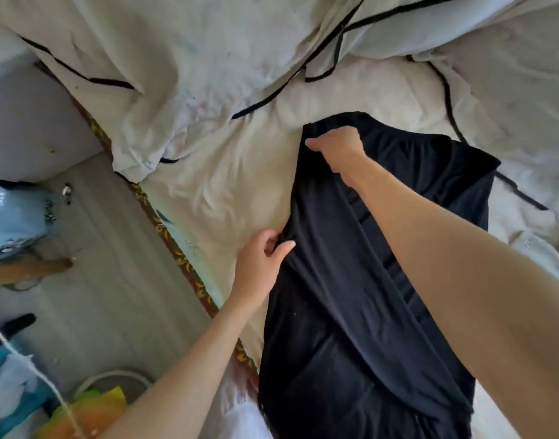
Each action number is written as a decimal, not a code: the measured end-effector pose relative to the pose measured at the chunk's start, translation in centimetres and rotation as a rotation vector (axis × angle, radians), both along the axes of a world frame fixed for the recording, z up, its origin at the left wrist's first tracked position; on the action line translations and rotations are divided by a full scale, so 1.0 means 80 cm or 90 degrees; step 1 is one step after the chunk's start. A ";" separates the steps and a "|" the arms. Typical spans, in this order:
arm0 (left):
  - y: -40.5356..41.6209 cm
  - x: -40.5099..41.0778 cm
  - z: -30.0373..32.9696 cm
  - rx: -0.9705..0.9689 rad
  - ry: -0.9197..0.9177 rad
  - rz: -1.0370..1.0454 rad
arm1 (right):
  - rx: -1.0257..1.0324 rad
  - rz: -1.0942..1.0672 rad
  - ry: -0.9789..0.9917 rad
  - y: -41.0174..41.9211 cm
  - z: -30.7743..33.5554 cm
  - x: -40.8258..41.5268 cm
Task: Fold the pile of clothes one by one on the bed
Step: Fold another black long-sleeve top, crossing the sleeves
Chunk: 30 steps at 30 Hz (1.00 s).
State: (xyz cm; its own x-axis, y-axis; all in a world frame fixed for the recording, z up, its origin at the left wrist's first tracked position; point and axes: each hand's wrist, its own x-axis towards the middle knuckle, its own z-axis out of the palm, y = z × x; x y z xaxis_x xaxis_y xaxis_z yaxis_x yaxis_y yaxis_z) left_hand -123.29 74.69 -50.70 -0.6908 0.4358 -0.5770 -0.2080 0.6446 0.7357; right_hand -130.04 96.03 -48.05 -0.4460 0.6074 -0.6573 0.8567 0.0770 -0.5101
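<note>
Both the left hand (261, 259) and right hand (335, 146) pinch the limp, light black garment (351, 296) along its nine-o'clock edge, the likeliest hold.

Home bedroom. Bed (240, 191) with rumpled cream sheet fills centre and right; black-trimmed duvet (208, 52) bunched at far side. Pale plank floor (113, 264) at left, strewn with household clutter.

No readable text, labels or numbers (fabrics all unmarked).
</note>
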 end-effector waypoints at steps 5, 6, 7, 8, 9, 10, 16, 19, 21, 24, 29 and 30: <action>-0.015 -0.010 -0.006 0.024 -0.001 0.075 | -0.014 -0.127 0.072 0.010 -0.015 -0.016; -0.015 -0.012 -0.007 0.022 -0.011 0.075 | 0.007 -0.094 0.075 0.008 -0.016 -0.011; -0.014 -0.012 -0.008 0.018 -0.022 0.073 | 0.033 -0.056 0.077 0.005 -0.018 -0.004; -0.013 -0.012 -0.009 0.016 -0.032 0.074 | 0.059 -0.027 0.079 0.002 -0.018 0.005; -0.013 -0.011 -0.009 0.015 -0.038 0.074 | 0.080 -0.010 0.084 0.000 -0.017 0.016; -0.014 -0.009 -0.008 0.016 -0.044 0.073 | 0.104 0.006 0.088 -0.004 -0.014 0.029; -0.044 0.034 -0.005 -0.023 -0.082 0.074 | 0.253 0.128 0.097 -0.049 0.008 0.178; -0.065 0.076 -0.010 -0.073 -0.099 0.048 | 0.284 0.136 0.039 -0.079 0.009 0.280; -0.080 0.110 -0.015 -0.097 -0.084 0.032 | 0.288 0.130 -0.020 -0.093 0.005 0.354; -0.107 0.165 -0.021 -0.133 -0.069 0.052 | 0.293 0.144 -0.118 -0.116 -0.004 0.469; -0.158 0.240 -0.025 -0.175 -0.126 0.065 | 0.289 0.163 -0.188 -0.151 -0.022 0.626; -0.167 0.242 -0.025 -0.180 -0.127 0.060 | 0.290 0.162 -0.186 -0.151 -0.025 0.638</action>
State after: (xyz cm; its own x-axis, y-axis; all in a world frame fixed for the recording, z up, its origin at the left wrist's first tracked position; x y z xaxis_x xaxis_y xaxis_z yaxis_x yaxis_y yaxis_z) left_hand -103.94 61.35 -52.68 -0.5819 0.1790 -0.7933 -0.3984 0.7877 0.4699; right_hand -78.96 83.93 -50.05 -0.4547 0.7545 -0.4732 0.8823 0.4541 -0.1237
